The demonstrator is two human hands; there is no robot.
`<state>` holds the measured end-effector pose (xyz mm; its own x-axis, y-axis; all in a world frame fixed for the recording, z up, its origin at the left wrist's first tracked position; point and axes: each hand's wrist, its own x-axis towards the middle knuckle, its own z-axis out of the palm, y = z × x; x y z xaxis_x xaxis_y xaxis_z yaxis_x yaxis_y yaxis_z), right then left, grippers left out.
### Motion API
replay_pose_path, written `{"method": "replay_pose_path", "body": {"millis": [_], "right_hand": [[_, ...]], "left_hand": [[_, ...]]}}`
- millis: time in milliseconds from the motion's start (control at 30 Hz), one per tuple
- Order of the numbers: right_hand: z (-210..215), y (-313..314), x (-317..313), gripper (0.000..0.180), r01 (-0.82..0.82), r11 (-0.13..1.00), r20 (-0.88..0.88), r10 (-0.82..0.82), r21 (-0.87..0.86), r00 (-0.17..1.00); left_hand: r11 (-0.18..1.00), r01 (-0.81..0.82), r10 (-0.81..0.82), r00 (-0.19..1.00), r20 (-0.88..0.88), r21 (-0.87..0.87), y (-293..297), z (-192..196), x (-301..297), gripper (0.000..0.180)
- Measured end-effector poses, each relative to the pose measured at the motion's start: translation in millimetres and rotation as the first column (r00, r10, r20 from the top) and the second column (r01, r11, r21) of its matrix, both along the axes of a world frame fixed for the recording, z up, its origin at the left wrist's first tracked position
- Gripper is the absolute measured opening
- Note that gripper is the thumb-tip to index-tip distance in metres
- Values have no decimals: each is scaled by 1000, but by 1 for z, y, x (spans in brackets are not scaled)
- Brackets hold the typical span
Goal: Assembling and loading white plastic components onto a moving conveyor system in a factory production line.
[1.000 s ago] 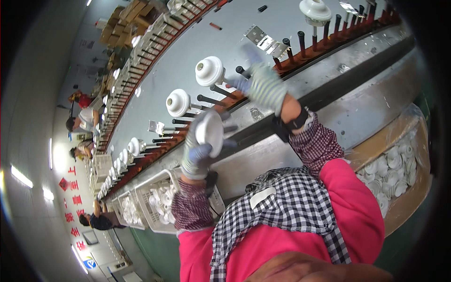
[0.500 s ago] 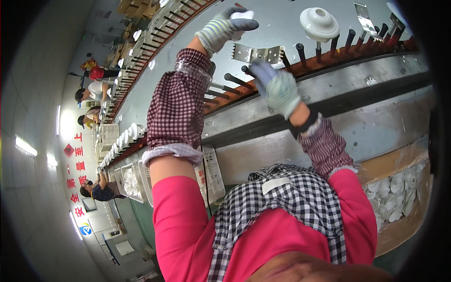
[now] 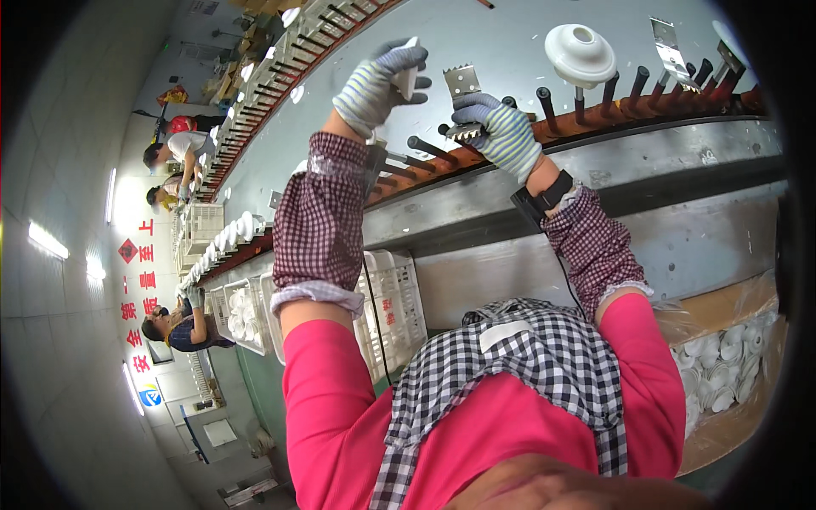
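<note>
My left hand (image 3: 367,95), in a striped knit glove, is closed around a small white piece (image 3: 408,75) above the grey worktop. Beside it, my right hand (image 3: 503,136), gloved the same way, grips a bent metal bracket (image 3: 463,82) with toothed ends; the glove hides its middle. This bracket is over a row of black-tipped posts (image 3: 546,104) along the conveyor's near edge. To the right, a round white ceramic-looking part (image 3: 580,58) stands on one post. Another toothed metal bracket (image 3: 670,53) leans among the posts farther right.
A cardboard box (image 3: 714,308) of round white parts stands at the lower right. White plastic crates (image 3: 406,297) are at lower left, one holding white parts. The conveyor's metal edge (image 3: 646,153) runs in front of me. Several people (image 3: 183,149) work along the line at far left.
My left hand has moved left and slightly lower, still with the white piece. My right hand has closed on the metal bracket, which is now tilted. The posts and round part have shifted slightly in view.
</note>
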<state>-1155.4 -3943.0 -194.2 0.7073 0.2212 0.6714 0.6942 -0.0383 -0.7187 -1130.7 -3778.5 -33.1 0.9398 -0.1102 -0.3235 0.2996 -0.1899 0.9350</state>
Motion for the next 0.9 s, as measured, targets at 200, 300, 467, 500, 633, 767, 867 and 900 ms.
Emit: {"method": "replay_pose_path", "body": {"millis": [200,300,467,500,633,767,867,900], "right_hand": [[-18,21,4,31,-329,905,-32,350,269,936],[-22,38,2,32,-409,851,-56,450,328,891],[-20,68,-9,26,-486,787,-233,590,380,773],[-18,74,-10,26,-523,777,-243,615,351,750],[-14,94,-17,19,-497,762,-245,620,415,746],[-5,122,-35,14,-344,846,-440,512,408,737],[1,144,-52,16,-334,770,-398,587,544,705],[2,150,-55,16,-313,795,-448,565,519,693]], "left_hand": [[958,287,-282,949,-142,17,40,-12,31,62],[927,374,-364,912,-190,17,57,-19,30,61],[837,424,-454,891,6,345,87,-31,10,60],[797,445,-512,857,64,409,93,-33,6,61],[461,203,-602,787,136,864,100,-42,-4,62],[824,17,-267,894,361,567,104,-48,-36,32],[844,-157,-24,944,330,513,108,-53,-70,42],[735,-228,-88,902,423,639,109,-55,-80,44]]}}
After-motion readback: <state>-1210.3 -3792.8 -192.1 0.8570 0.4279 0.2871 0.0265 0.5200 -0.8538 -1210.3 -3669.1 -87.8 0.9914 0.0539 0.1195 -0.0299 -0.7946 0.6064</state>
